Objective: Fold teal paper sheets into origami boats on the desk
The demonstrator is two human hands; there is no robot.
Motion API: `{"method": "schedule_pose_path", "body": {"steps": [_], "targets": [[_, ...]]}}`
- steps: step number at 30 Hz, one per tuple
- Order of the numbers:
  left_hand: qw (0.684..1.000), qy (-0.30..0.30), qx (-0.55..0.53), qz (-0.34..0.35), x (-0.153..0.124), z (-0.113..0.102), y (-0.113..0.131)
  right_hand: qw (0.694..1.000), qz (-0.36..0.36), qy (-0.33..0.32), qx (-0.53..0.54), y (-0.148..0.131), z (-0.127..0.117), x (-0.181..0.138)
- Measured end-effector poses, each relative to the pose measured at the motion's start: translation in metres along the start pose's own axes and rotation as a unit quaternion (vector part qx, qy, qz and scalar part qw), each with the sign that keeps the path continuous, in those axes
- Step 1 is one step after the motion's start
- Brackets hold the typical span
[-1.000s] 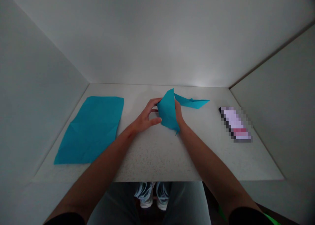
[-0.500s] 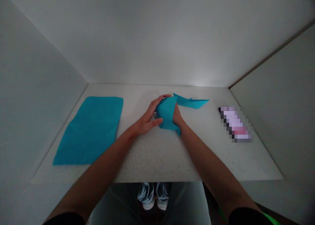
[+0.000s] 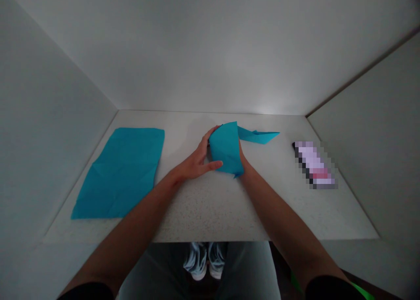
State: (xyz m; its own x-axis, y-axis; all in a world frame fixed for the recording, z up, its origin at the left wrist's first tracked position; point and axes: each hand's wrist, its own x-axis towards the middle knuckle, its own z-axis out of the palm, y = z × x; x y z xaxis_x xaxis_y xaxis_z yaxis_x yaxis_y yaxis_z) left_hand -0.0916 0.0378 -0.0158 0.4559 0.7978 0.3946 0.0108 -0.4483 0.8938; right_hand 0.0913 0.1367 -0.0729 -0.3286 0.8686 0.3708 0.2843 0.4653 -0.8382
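Two hands meet at the middle of the white table [image 3: 203,212], both closed on a folded blue paper [image 3: 226,149] held just above its surface. The left hand [image 3: 197,162] grips the paper's left edge, thumb across its lower front; the right hand [image 3: 243,162] is mostly hidden behind the paper, holding its right side. Just behind them lies a folded blue paper shape [image 3: 259,136] with a pointed tip, resting flat. Well to the left lies an open blue paper sheet [image 3: 121,171], creased. Near the right edge lies a blurred phone-like object [image 3: 314,164].
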Motion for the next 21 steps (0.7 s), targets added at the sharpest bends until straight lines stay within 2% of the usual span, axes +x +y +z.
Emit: {"method": "schedule_pose_path", "body": {"steps": [3, 6, 9, 14, 21], "targets": [[0.999, 0.016, 0.031, 0.000, 0.000, -0.001, -0.002, 1.000, 0.015, -0.018, -0.001, -0.004, -0.004, -0.004], [0.997, 0.044, 0.063, -0.022, -0.002, -0.001, -0.009, 0.998, 0.060, -0.001, 0.032, -0.009, -0.007, -0.007], [0.997, 0.045, 0.055, -0.027, -0.003, -0.002, -0.015, 0.990, 0.090, 0.072, 0.087, -0.016, -0.007, -0.008], [0.999, 0.003, 0.052, 0.014, -0.004, -0.007, -0.015, 0.963, 0.087, 0.208, 0.149, -0.033, -0.005, -0.007], [0.990, 0.022, 0.138, 0.004, -0.004, -0.002, -0.009, 0.948, 0.072, 0.272, 0.147, -0.036, -0.009, -0.006]]}}
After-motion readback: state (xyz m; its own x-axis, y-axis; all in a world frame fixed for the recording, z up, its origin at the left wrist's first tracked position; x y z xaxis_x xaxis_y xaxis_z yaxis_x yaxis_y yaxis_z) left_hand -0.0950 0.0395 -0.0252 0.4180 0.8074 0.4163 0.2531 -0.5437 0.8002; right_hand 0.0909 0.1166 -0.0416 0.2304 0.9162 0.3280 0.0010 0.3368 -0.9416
